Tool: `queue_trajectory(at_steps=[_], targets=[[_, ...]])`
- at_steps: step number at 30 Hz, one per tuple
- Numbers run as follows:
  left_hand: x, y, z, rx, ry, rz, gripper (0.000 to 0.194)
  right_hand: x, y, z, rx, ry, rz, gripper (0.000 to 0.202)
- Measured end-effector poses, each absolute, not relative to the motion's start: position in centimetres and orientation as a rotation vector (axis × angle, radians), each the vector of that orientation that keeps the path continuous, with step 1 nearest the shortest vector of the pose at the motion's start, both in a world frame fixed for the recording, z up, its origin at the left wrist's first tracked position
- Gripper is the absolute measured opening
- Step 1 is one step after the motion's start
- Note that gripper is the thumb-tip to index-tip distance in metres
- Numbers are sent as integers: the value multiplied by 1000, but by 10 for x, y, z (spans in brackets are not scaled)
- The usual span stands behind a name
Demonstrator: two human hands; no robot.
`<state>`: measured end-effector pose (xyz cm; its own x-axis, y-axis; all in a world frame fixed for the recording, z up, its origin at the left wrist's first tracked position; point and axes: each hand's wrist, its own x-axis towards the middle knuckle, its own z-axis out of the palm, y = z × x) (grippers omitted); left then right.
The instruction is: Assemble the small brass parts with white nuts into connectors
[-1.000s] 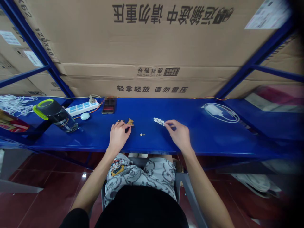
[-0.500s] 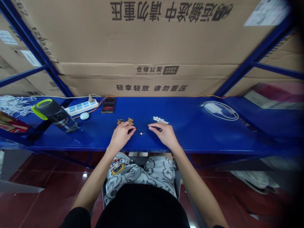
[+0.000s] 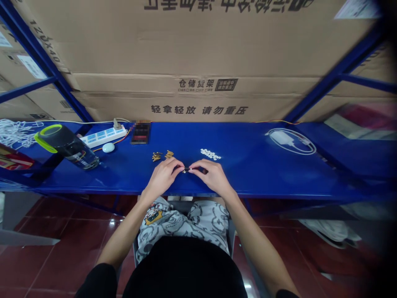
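A thin, dark, metal-looking pin is pinched in the left hand, pointed pretty much straight at a tiny white plastic-looking bit pinched by the right hand.

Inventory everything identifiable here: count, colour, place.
Tabletop: one, blue, mid-frame
Cardboard boxes: several, brown, behind tabletop
Shelf frame: one, blue, both sides
Cords: uncounted, white, far left
Bottle: one, dark, left
Power strip: one, white, behind bottle
Round object: one, pale, beside strip
Device: one, dark, back left
Brass-coloured pieces: two groups, golden, centre-left
White pieces: one group, white, centre
Charger with cable: one, white, right
Thin pin: one, dark, centre front
Shorts: one pair, grey-white, lap
Left hand: one, pinching thin pin
Right hand: one, pinching white bit
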<state>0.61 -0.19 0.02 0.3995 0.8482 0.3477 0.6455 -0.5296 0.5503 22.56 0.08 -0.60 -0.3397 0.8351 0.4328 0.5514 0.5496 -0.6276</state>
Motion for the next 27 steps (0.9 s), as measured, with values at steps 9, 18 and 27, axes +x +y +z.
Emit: queue_trajectory(at_steps=[9,18,27], targets=[[5,-1,-2,2302,1197,915,13,226,4,-12,-1102,-2074,408,10],[1,3,-5,2171,1082,931,15,225,-1,-10,-892,-2054,297,14],[1,3,-3,2144,1050,914,16,226,-1,-12,-891,-2089,256,17]])
